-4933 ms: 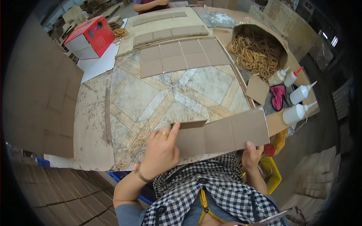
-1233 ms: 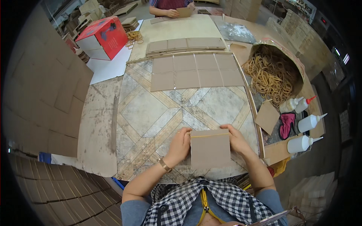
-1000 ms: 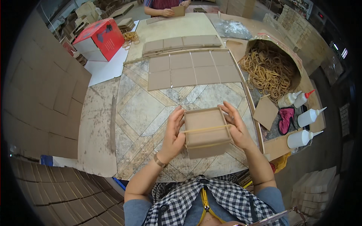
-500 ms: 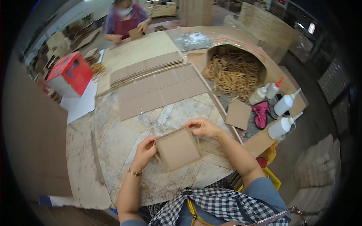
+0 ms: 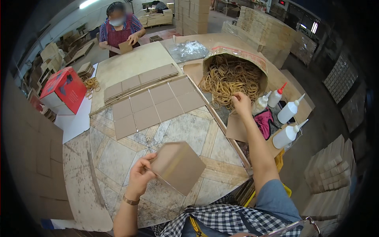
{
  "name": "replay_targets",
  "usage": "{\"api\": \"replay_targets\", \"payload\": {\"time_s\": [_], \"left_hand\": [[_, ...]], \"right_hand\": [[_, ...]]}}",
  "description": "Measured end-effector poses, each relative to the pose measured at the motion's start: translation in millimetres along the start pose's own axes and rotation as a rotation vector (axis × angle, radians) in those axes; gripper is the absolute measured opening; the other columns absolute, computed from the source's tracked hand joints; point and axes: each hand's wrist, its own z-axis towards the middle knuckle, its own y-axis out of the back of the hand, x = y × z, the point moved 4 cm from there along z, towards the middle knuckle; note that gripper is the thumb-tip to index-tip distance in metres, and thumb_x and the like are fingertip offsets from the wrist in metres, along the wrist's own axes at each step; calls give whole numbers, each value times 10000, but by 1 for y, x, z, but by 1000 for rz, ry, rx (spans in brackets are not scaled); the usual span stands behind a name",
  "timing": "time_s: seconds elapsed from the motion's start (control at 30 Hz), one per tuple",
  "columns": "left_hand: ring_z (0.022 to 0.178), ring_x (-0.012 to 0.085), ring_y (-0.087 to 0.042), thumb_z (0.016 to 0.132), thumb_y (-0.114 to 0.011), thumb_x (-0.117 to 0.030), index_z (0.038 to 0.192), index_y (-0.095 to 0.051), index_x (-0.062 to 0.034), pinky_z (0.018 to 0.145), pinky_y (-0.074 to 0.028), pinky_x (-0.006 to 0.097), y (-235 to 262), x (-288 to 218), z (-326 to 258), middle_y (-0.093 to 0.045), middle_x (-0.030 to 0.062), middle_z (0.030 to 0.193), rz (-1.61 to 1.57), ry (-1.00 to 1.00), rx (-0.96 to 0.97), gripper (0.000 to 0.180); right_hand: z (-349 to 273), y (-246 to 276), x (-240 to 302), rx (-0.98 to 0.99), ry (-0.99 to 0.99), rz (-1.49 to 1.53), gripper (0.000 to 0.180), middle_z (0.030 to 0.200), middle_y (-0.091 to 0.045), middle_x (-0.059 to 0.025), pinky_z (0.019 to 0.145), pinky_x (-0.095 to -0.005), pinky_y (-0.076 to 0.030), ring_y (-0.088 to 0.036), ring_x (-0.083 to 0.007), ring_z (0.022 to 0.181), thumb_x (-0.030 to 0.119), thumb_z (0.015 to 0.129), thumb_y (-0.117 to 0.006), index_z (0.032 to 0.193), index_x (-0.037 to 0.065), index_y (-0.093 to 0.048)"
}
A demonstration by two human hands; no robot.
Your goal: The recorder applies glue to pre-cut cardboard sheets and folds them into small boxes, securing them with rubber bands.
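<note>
Your left hand [image 5: 139, 178] grips folded cardboard box [image 5: 177, 166], held tilted above tiled table [image 5: 118, 158]. Right hand [image 5: 241, 103] stretched out, fingers pinching into rubber band pile [image 5: 229, 79] in open bag.

We are seeing a matt brown cardboard box [image 5: 177, 166], flat sheets of the same dull cardboard [image 5: 156, 104], a worn, stone-patterned desk [image 5: 118, 154] looking smooth, tan rubber bands [image 5: 229, 79], glossy white plastic bottles [image 5: 287, 134], and crinkly shiny plastic film [image 5: 188, 50].
</note>
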Motion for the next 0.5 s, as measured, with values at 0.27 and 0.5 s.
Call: {"api": "replay_targets", "payload": {"time_s": [0.27, 0.5], "left_hand": [[911, 235, -655, 991, -375, -443, 1294, -457, -24, 621, -540, 302, 11, 55, -39, -590, 148, 1168, -459, 690, -231, 524], [642, 133, -581, 908, -586, -116, 1210, -495, 16, 529, -459, 233, 32, 23, -92, -590, 113, 1003, 488, 210, -620, 341]], "right_hand": [[50, -58, -17, 187, -240, -506, 262, 899, -682, -188, 771, -452, -515, -660, -352, 863, 279, 801, -646, 942, 70, -714], [27, 14, 60, -143, 199, -311, 149, 790, -648, -175, 665, -440, -483, -636, -331, 750, 154, 844, -541, 899, 40, -618]]}}
